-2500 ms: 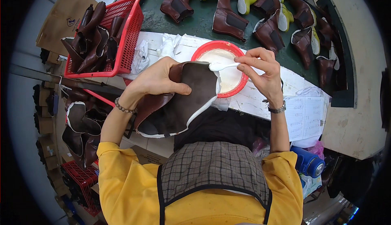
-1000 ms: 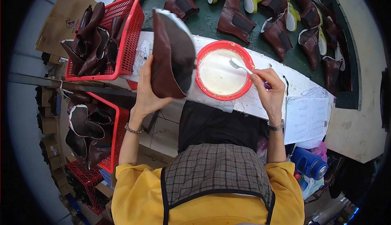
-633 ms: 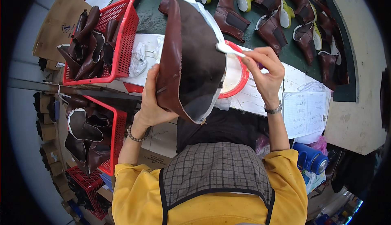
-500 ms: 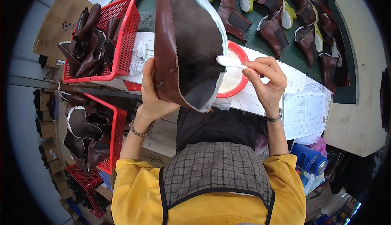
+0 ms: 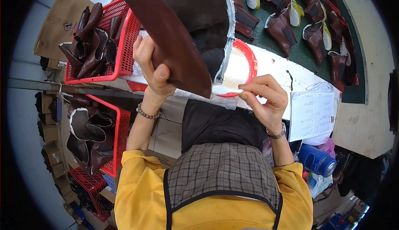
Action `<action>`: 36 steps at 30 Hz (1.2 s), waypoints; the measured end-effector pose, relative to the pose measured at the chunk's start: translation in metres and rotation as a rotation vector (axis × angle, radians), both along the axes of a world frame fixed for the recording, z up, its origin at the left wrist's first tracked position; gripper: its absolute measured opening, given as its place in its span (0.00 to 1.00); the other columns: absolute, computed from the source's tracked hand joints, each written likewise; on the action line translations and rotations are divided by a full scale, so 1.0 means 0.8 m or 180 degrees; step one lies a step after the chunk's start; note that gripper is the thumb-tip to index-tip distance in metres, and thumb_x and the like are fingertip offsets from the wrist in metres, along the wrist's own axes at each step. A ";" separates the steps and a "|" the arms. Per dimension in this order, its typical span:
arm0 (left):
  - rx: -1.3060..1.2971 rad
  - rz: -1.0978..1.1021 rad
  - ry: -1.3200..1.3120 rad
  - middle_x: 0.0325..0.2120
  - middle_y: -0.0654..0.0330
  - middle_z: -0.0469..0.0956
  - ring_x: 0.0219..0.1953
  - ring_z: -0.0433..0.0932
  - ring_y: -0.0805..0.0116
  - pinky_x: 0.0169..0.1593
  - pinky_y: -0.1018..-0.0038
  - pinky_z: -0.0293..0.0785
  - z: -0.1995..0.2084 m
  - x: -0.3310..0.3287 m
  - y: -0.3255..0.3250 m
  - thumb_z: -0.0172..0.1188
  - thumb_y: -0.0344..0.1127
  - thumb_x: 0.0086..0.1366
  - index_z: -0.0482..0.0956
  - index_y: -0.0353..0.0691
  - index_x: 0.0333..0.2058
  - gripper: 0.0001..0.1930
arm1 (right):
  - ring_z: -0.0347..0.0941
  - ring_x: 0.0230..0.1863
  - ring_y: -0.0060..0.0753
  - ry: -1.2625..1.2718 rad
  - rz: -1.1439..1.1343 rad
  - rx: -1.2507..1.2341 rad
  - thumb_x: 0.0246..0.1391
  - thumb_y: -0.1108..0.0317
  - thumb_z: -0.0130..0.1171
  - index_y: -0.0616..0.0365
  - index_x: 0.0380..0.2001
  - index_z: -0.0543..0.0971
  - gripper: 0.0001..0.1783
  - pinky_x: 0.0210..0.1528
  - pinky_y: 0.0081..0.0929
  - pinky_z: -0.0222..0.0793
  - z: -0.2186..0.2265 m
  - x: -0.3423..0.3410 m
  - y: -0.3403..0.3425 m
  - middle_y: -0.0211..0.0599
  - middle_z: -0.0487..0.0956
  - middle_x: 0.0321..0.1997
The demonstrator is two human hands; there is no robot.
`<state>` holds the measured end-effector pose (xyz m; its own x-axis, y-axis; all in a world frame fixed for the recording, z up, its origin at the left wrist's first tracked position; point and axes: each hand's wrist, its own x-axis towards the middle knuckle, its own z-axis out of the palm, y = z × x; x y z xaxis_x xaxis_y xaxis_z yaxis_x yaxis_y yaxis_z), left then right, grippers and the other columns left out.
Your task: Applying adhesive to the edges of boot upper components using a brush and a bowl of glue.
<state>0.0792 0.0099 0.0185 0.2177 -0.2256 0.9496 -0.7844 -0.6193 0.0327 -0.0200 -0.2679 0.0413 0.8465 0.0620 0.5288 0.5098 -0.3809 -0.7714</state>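
Note:
My left hand (image 5: 153, 70) is closed around the lower part of a brown leather boot upper (image 5: 181, 51), its dark lining facing right and a band of white paste along its curved edge. Between the thumb and fingers of my right hand (image 5: 268, 103) is the handle of a small white brush (image 5: 226, 90). The brush head meets the bottom corner of that edge; the bristles are hidden by white paste. Behind the upper stands a red-rimmed tub (image 5: 252, 63) of creamy white paste, partly covered by the leather.
Several brown boots, some with yellow lasts, stand on the green table (image 5: 266, 43). On the left, an upper red basket (image 5: 129, 43) and a lower red basket (image 5: 121, 138) hold more uppers. An open notebook (image 5: 311, 115) lies at right, above a blue flask (image 5: 318, 161).
The upper has tilted, its lower end swinging right and its top left. My right hand and the brush have come down along the edge to the bottom corner.

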 end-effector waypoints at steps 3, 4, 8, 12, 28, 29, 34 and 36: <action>0.0511 -0.0008 -0.0073 0.60 0.46 0.69 0.59 0.72 0.46 0.66 0.42 0.58 0.006 0.005 0.014 0.68 0.41 0.64 0.60 0.58 0.66 0.35 | 0.73 0.30 0.18 0.0390 0.0200 0.0299 0.52 0.75 0.71 0.61 0.36 0.88 0.07 0.29 0.16 0.63 0.005 -0.005 0.007 0.31 0.81 0.33; 0.0513 -0.0003 -0.0070 0.60 0.46 0.69 0.59 0.72 0.46 0.66 0.42 0.58 0.010 0.004 0.019 0.68 0.41 0.64 0.60 0.58 0.66 0.35 | 0.73 0.30 0.18 0.0392 0.0205 0.0302 0.52 0.75 0.71 0.61 0.36 0.88 0.07 0.29 0.16 0.63 0.003 -0.002 0.004 0.31 0.81 0.33; -0.0110 -0.1077 0.1827 0.68 0.46 0.64 0.68 0.66 0.53 0.67 0.61 0.64 0.013 -0.025 0.041 0.77 0.29 0.47 0.49 0.38 0.73 0.58 | 0.77 0.27 0.26 0.0556 -0.0693 -0.0357 0.53 0.72 0.69 0.57 0.33 0.88 0.04 0.28 0.24 0.70 -0.038 0.042 -0.027 0.33 0.82 0.32; -0.1543 -0.2145 0.5088 0.61 0.44 0.72 0.63 0.72 0.52 0.66 0.58 0.67 0.002 -0.057 0.139 0.77 0.28 0.44 0.57 0.27 0.69 0.54 | 0.79 0.28 0.37 0.0024 -0.0983 -0.2411 0.50 0.67 0.69 0.53 0.28 0.87 0.03 0.31 0.35 0.73 -0.070 0.069 -0.046 0.29 0.81 0.28; -0.2473 -0.3801 0.5343 0.58 0.40 0.75 0.60 0.76 0.46 0.63 0.53 0.72 -0.018 -0.040 0.116 0.76 0.39 0.46 0.61 0.26 0.67 0.51 | 0.79 0.33 0.22 0.0004 -0.0042 -0.0101 0.49 0.76 0.74 0.61 0.35 0.88 0.08 0.34 0.17 0.74 -0.008 0.073 -0.048 0.34 0.82 0.33; -0.2506 -0.3879 0.5367 0.58 0.40 0.75 0.60 0.76 0.46 0.63 0.52 0.72 -0.019 -0.047 0.110 0.76 0.39 0.46 0.61 0.26 0.67 0.51 | 0.79 0.33 0.22 0.0095 -0.0071 -0.0081 0.49 0.76 0.74 0.61 0.35 0.88 0.08 0.34 0.17 0.74 -0.009 0.066 -0.050 0.34 0.83 0.33; -0.2656 -0.4237 0.5501 0.59 0.40 0.74 0.60 0.76 0.46 0.63 0.52 0.72 -0.016 -0.047 0.096 0.76 0.40 0.47 0.61 0.26 0.67 0.51 | 0.79 0.33 0.20 0.0011 0.0175 -0.0020 0.49 0.76 0.74 0.61 0.35 0.88 0.08 0.33 0.16 0.74 0.006 0.082 -0.039 0.33 0.83 0.34; -0.2705 -0.4388 0.5532 0.59 0.39 0.74 0.60 0.76 0.45 0.63 0.51 0.72 -0.014 -0.055 0.095 0.75 0.41 0.47 0.61 0.26 0.67 0.51 | 0.78 0.32 0.20 -0.0003 0.0250 0.0014 0.49 0.76 0.74 0.61 0.35 0.88 0.08 0.32 0.15 0.72 0.014 0.092 -0.035 0.33 0.83 0.33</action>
